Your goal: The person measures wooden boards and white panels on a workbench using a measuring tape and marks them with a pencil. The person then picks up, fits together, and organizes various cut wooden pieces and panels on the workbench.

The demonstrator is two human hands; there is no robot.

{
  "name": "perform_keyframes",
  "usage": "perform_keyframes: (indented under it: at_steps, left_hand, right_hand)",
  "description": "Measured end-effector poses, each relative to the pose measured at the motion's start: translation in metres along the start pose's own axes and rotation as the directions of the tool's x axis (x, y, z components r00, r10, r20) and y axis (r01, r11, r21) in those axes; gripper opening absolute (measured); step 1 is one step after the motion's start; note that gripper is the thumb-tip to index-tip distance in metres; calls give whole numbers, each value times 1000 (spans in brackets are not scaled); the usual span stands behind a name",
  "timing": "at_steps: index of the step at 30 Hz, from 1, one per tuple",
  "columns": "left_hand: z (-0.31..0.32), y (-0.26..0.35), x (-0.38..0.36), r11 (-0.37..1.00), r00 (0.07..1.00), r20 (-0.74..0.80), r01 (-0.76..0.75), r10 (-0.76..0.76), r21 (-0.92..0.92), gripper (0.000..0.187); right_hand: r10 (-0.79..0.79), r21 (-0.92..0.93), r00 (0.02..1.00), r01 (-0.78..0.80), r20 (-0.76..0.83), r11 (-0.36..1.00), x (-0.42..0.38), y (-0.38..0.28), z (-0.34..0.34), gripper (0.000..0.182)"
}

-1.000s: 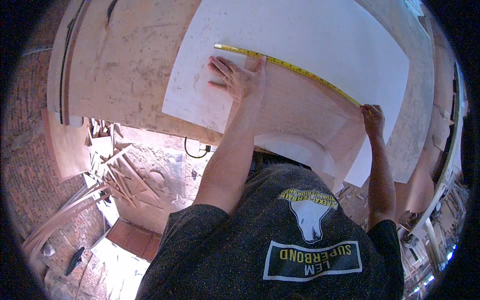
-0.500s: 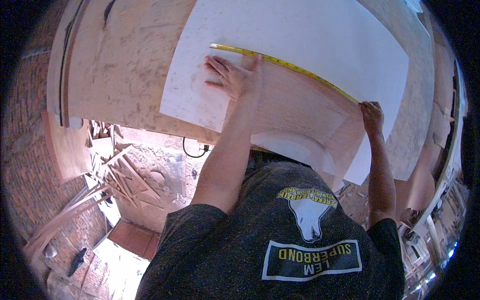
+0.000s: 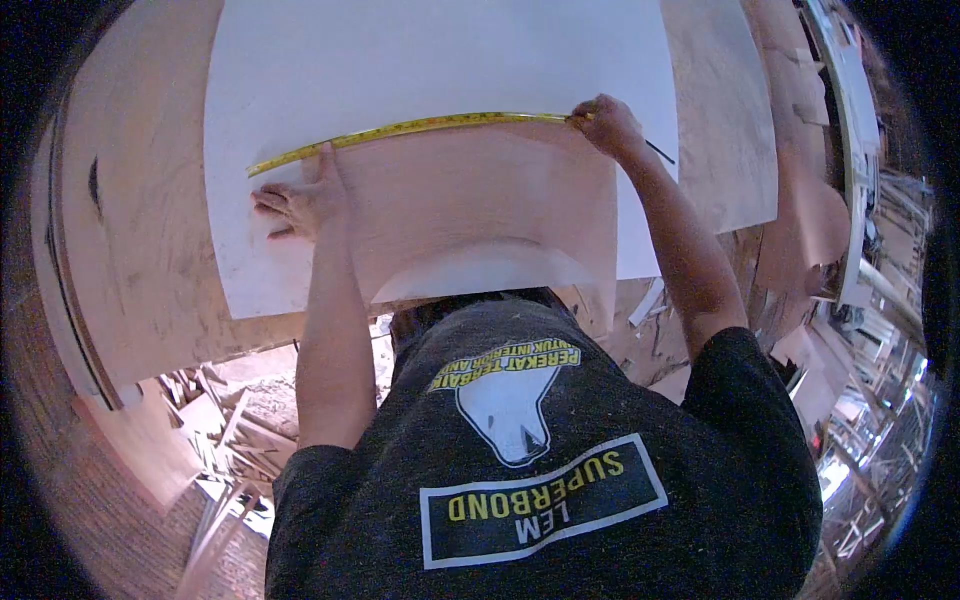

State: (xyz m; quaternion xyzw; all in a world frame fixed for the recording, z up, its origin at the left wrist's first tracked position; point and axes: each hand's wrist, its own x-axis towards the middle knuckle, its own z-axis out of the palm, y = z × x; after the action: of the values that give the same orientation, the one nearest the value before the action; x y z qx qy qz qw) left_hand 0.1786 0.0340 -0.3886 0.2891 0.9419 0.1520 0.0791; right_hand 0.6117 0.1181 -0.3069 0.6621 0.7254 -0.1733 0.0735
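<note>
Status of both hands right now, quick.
Left hand: open, fingers spread over the white sheet, thumb at the yellow measuring tape.
Right hand: fingers closed on the yellow measuring tape near its right end.

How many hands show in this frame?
2: the left hand, spread at the tape near one end, and the right hand, closed on the tape farther along. No other hand shows.

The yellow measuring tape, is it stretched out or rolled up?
Stretched out: the yellow tape runs in a long strip from past the left hand to the right hand.
</note>
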Motion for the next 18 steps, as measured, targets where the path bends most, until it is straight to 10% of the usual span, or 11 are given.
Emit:
perform_keyframes:
  at_steps: [18]
  left_hand:
    - [-12,7,-7,1000,998,55,8,-7,-25,136]
  right_hand:
    - [46,57,994,-40,-100,998,-8,2,10,23]
